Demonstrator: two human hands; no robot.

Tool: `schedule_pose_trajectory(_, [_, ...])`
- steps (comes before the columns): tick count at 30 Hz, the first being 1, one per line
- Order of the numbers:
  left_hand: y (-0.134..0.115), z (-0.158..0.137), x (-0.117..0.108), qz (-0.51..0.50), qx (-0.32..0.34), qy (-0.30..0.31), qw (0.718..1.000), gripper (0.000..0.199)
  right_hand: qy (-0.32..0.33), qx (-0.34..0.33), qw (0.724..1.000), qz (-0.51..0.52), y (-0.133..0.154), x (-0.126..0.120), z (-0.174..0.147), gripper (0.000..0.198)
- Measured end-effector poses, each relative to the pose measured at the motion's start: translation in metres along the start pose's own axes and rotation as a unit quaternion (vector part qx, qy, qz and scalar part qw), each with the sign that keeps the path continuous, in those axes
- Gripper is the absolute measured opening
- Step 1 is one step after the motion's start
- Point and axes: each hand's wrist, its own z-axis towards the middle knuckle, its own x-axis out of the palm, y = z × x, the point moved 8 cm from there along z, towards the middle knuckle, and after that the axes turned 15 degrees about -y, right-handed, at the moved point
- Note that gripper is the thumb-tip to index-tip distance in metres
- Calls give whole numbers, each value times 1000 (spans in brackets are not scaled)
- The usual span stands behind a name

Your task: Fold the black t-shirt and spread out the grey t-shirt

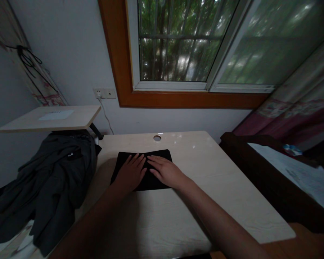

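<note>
A flat black rectangle that looks like folded cloth [153,183] lies on the pale wooden table [221,187]. My left hand [131,172] rests palm down on its left half, fingers stretched out and pointing away from me. On the right half lies my right hand [162,168], also flat, with its fingers extended toward the upper left. The fingertips of both hands come close together near the middle of the black piece. Parts of it are hidden beneath my palms.
Dark grey clothing [62,172] is heaped at the left, below a raised wooden shelf [91,117] bearing a paper sheet [56,115]. Behind the table are a cable hole [157,138], a wall socket [110,94] and a window [178,54]. Dark brown furniture [261,180] stands right.
</note>
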Motion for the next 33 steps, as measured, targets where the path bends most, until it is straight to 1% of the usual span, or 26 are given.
schedule_pose_trajectory(2, [11,-2,8,19,-26,-1,999,49,30,3,999,-31,-6,11,-2,48])
schedule_pose_trajectory(5, [28,-5,13,37,-70,2,997,52,51,15,996,-65,-22,17,-3,54])
schedule_pose_trajectory(11, [51,-7,23,31,-135,23,990,54,58,57,993,-91,-53,17,-8,62])
schedule_pose_trajectory(15, [76,-13,27,7,-183,16,983,52,55,91,991,-84,-69,17,-15,65])
schedule_pose_trajectory(18, [99,-19,26,-43,-215,-15,976,47,30,100,993,-57,-78,16,-19,61])
schedule_pose_trajectory(21, [121,-24,24,-98,-243,-65,963,43,-21,102,994,-27,-85,13,-20,54])
schedule_pose_trajectory(24, [139,-30,25,-116,-279,-89,949,42,-75,109,991,-9,-91,6,-20,47])
schedule_pose_trajectory(26, [146,-31,27,-115,-300,-92,942,43,-101,118,988,-10,-93,2,-19,43])
schedule_pose_trajectory(29, [151,-32,29,-112,-319,-95,936,41,-129,123,984,-33,-94,-4,-17,42])
schedule_pose_trajectory(33, [153,-33,29,-119,-330,-108,930,31,-149,121,979,-64,-91,-8,-13,37])
